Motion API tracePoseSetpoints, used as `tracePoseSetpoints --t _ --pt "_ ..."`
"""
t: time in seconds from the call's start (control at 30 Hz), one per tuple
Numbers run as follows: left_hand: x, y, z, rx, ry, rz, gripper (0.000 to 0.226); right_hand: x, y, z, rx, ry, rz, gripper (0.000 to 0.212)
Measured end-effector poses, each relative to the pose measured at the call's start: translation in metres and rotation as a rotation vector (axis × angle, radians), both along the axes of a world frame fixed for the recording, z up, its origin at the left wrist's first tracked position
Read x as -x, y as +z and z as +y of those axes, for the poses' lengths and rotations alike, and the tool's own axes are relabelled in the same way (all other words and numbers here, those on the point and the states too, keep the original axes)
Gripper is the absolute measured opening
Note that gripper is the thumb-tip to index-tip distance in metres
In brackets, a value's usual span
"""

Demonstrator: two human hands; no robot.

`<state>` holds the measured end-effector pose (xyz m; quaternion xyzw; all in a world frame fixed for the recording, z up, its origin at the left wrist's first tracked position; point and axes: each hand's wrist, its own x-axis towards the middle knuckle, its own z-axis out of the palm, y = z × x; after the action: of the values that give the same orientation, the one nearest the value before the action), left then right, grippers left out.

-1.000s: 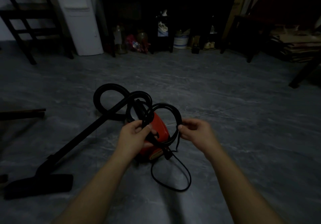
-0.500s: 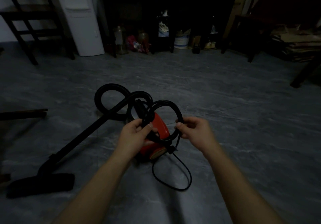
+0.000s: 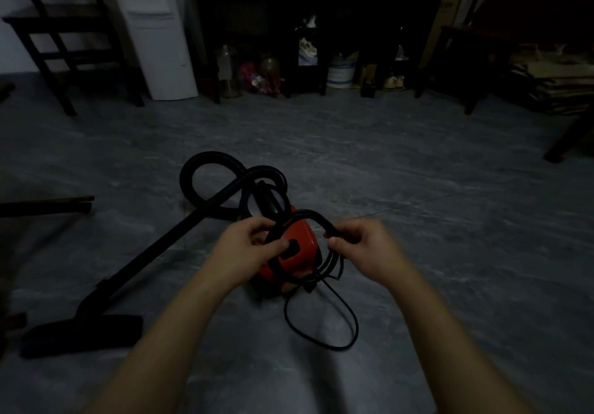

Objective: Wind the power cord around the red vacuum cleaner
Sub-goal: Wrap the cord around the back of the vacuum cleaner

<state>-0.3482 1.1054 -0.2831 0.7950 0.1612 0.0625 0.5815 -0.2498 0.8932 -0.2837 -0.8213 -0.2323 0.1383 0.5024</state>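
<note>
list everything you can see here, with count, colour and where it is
vacuum cleaner: 1, red, on the floor at centre, below the hands
power cord: 1, black, bundled loops held over the vacuum, one slack loop on the floor nearer the camera
hose: 1, black, curled behind the vacuum
wand with floor head: 1, black, lying on the floor, running to the lower left
floor: grey, marbled
chair: 1, dark wood, far left
white appliance: 1, against the back wall
dark cabinet: 1, at the back, jars and a bucket under it
left hand: gripping the cord loops
right hand: gripping the cord loops
</note>
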Motion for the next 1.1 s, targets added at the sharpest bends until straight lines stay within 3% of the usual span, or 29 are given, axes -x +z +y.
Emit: tracePoseSetpoints --t 0.27,0.47,0.7,0.77,0.93,1.1 --pt "0.003 -0.002 0.002 -0.263 -0.181 0.106 0.012 0.003 -0.005 0.005 0.18 0.1 -0.058 0.016" --pt "0.001 -0.001 0.001 -0.114 -0.075 0.04 0.007 0.001 -0.003 0.008 0.045 -0.069 -0.055 0.015" --pt "0.003 0.001 0.007 0.124 0.164 -0.046 0.01 -0.003 -0.007 0.008 0.025 -0.237 -0.041 0.013" --pt "0.004 0.001 0.007 0.165 0.202 -0.076 0.012 0.0 -0.012 0.012 0.03 -0.22 0.051 0.004" --pt "0.004 0.002 0.001 0.243 0.255 -0.109 0.01 0.007 -0.025 0.02 0.112 -0.155 0.315 0.008" --pt "0.004 0.006 -0.004 0.353 0.282 -0.104 0.014 0.011 -0.027 0.021 0.0 -0.138 0.642 0.039"
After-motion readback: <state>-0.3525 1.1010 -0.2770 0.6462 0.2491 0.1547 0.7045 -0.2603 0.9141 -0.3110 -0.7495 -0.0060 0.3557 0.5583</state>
